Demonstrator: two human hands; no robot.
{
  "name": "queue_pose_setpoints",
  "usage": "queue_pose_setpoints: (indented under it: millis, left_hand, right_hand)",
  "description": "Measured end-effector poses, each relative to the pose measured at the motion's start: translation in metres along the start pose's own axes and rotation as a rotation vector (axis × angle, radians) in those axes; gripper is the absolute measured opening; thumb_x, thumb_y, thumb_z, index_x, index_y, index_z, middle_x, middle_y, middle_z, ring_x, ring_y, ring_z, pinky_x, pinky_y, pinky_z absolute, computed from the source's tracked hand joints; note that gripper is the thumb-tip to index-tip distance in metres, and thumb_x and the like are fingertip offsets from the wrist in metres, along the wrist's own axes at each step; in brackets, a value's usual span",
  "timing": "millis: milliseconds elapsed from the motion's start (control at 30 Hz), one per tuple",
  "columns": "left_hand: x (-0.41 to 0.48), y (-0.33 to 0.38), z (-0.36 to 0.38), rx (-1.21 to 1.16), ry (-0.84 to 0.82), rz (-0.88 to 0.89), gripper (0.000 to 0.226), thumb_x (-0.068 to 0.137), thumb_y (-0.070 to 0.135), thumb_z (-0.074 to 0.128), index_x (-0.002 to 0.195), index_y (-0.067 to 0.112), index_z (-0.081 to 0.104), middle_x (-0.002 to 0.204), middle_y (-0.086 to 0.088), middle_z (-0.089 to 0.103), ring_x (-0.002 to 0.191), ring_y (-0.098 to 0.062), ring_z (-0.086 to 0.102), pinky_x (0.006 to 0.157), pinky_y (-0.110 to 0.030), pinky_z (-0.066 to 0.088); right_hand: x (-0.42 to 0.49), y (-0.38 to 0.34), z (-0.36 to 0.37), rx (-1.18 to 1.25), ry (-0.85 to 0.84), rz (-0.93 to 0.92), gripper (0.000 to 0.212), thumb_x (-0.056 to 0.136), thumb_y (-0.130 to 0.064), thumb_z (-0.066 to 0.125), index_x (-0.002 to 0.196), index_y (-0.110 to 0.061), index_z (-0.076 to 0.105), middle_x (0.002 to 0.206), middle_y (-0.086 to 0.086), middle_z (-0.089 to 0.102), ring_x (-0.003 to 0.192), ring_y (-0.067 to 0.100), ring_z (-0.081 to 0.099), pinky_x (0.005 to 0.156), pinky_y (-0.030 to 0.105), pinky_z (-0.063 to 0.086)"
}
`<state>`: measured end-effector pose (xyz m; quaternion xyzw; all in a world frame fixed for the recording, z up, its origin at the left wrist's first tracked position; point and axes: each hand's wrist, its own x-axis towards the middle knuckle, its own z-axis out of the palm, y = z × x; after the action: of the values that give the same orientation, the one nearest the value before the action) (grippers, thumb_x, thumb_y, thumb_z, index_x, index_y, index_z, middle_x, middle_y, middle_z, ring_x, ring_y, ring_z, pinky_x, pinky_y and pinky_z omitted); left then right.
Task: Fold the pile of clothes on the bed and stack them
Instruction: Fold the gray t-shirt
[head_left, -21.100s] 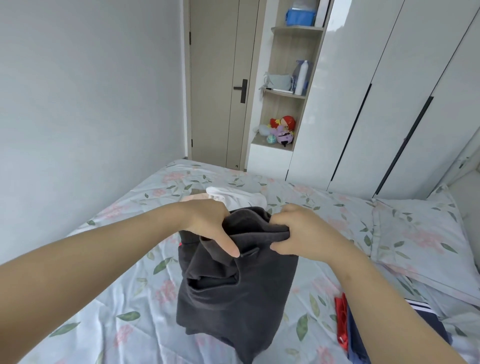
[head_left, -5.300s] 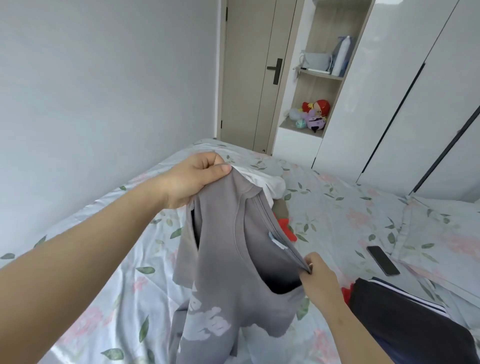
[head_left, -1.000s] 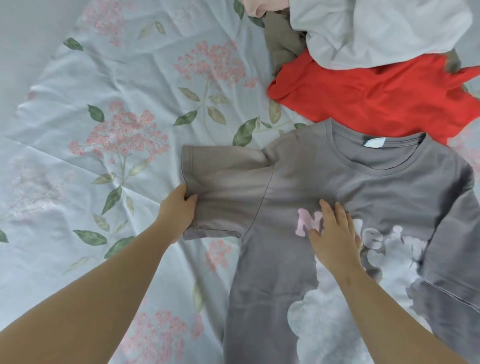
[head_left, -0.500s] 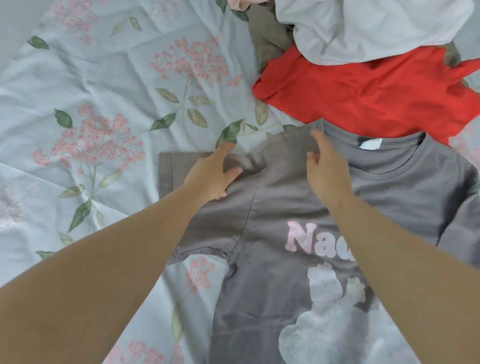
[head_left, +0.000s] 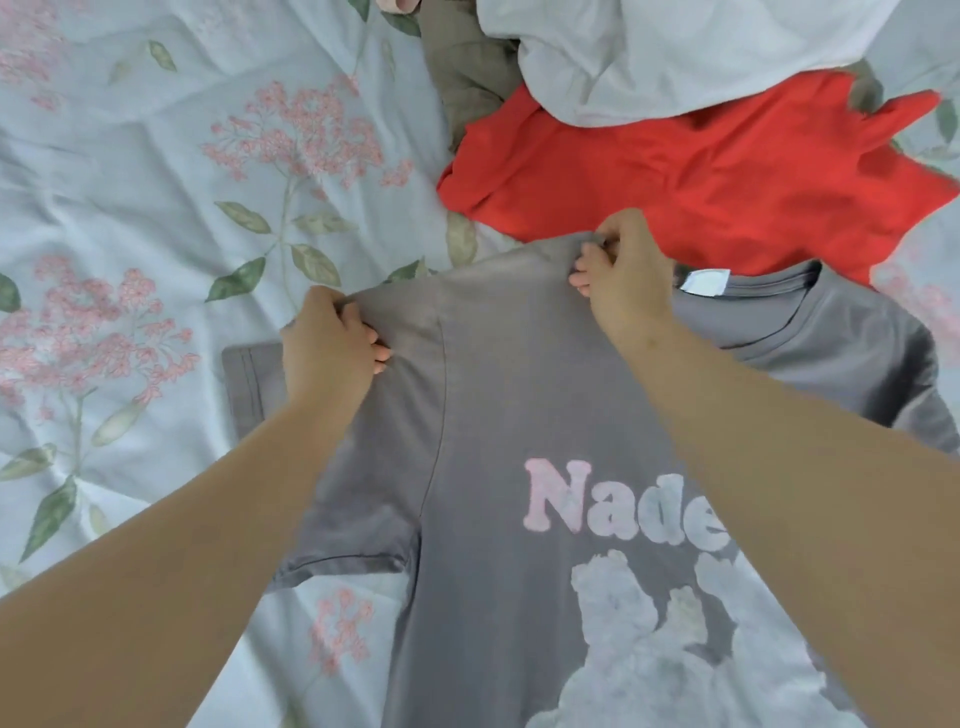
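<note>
A bedroom at home: a crumpled floral sheet (head_left: 130, 171) spreads left of the fingers (head_left: 379, 356), a T-shirt (head_left: 493, 395) is pinched in them, and just beyond them sits a heap (head_left: 701, 171) of loose clothes, red, white and olive.

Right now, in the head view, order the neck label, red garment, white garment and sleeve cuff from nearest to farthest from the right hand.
From the right hand, gripping the grey T-shirt:
1. neck label, just right of it, and red garment, just beyond it: too close to call.
2. white garment, farther beyond.
3. sleeve cuff, far left, past the left hand.
</note>
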<state>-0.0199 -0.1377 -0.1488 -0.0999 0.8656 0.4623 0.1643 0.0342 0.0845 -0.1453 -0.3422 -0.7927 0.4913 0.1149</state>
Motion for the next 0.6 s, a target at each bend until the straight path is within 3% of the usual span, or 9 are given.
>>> queue_pose_setpoints:
  millis: [100, 167, 233, 300, 400, 500, 533, 600]
  left_hand:
    - [-0.017, 0.003, 0.017, 0.325, 0.036, 0.154, 0.036, 0.095, 0.015, 0.045, 0.131, 0.016, 0.039, 0.115, -0.012, 0.055, 0.103, -0.029, 0.055, 0.086, -0.042, 0.047]
    - [-0.044, 0.004, 0.037, 0.52, 0.055, 0.375, 0.056, 0.09, 0.016, 0.055, 0.141, 0.013, 0.034, 0.129, -0.018, 0.046, 0.116, -0.037, 0.045, 0.094, -0.048, 0.039]
    - [-0.076, 0.004, 0.065, 0.613, -0.029, 0.641, 0.052, 0.087, 0.02, 0.054, 0.138, 0.011, 0.042, 0.13, -0.019, 0.049, 0.118, -0.041, 0.048, 0.093, -0.051, 0.041]
    - [-0.108, -0.001, 0.101, 0.704, -0.186, 0.822, 0.048, 0.089, 0.027, 0.041, 0.134, 0.012, 0.045, 0.132, -0.014, 0.052, 0.123, -0.038, 0.049, 0.095, -0.051, 0.043]
    - [-0.152, 0.002, 0.153, 0.874, -0.392, 0.854, 0.057, 0.09, 0.037, 0.027, 0.139, 0.014, 0.044, 0.142, -0.009, 0.047, 0.133, -0.035, 0.041, 0.104, -0.056, 0.035]
    - [-0.177, -0.006, 0.185, 1.054, -0.423, 0.787, 0.075, 0.085, 0.054, 0.001, 0.151, 0.023, 0.019, 0.158, 0.0, 0.018, 0.146, -0.029, 0.008, 0.113, -0.052, -0.006]
    - [-0.179, -0.009, 0.19, 1.064, -0.396, 0.776, 0.075, 0.085, 0.055, 0.002, 0.151, 0.023, 0.019, 0.158, 0.0, 0.019, 0.147, -0.029, 0.007, 0.112, -0.052, -0.008]
    - [-0.18, -0.012, 0.193, 1.073, -0.348, 0.784, 0.071, 0.089, 0.055, 0.012, 0.148, 0.02, 0.029, 0.154, -0.004, 0.03, 0.144, -0.032, 0.018, 0.113, -0.056, 0.003]
  right_hand:
    - [-0.029, 0.015, -0.014, -0.127, -0.052, -0.065, 0.024, 0.092, -0.008, 0.053, 0.115, -0.013, 0.051, 0.089, -0.005, 0.055, 0.071, 0.006, 0.054, 0.071, 0.019, 0.042]
    - [-0.058, 0.03, -0.039, -0.232, 0.077, -0.1, 0.028, 0.089, -0.01, 0.057, 0.117, -0.011, 0.053, 0.088, -0.004, 0.055, 0.076, 0.014, 0.054, 0.077, 0.028, 0.041]
    - [-0.092, 0.049, -0.073, -0.349, 0.272, -0.038, 0.025, 0.087, -0.01, 0.058, 0.112, -0.009, 0.058, 0.09, 0.002, 0.058, 0.089, 0.027, 0.055, 0.083, 0.04, 0.039]
    - [-0.128, 0.073, -0.106, -0.454, 0.402, 0.105, 0.022, 0.086, -0.01, 0.061, 0.107, -0.007, 0.061, 0.1, 0.012, 0.061, 0.096, 0.036, 0.052, 0.084, 0.041, 0.034]
    - [-0.177, 0.113, -0.145, -0.585, 0.415, 0.25, 0.034, 0.082, -0.026, 0.065, 0.11, -0.007, 0.062, 0.113, 0.016, 0.061, 0.105, 0.039, 0.05, 0.089, 0.044, 0.03]
    - [-0.211, 0.155, -0.175, -0.805, 0.19, 0.226, 0.076, 0.071, -0.06, 0.051, 0.124, -0.005, 0.058, 0.127, 0.013, 0.059, 0.119, 0.034, 0.053, 0.101, 0.044, 0.027]
    - [-0.218, 0.167, -0.183, -0.867, 0.12, 0.179, 0.083, 0.071, -0.065, 0.046, 0.127, -0.006, 0.056, 0.131, 0.01, 0.057, 0.122, 0.031, 0.053, 0.102, 0.041, 0.028]
    - [-0.221, 0.182, -0.198, -0.907, 0.051, 0.076, 0.075, 0.076, -0.061, 0.041, 0.128, -0.009, 0.056, 0.133, 0.006, 0.058, 0.12, 0.026, 0.054, 0.098, 0.04, 0.038]
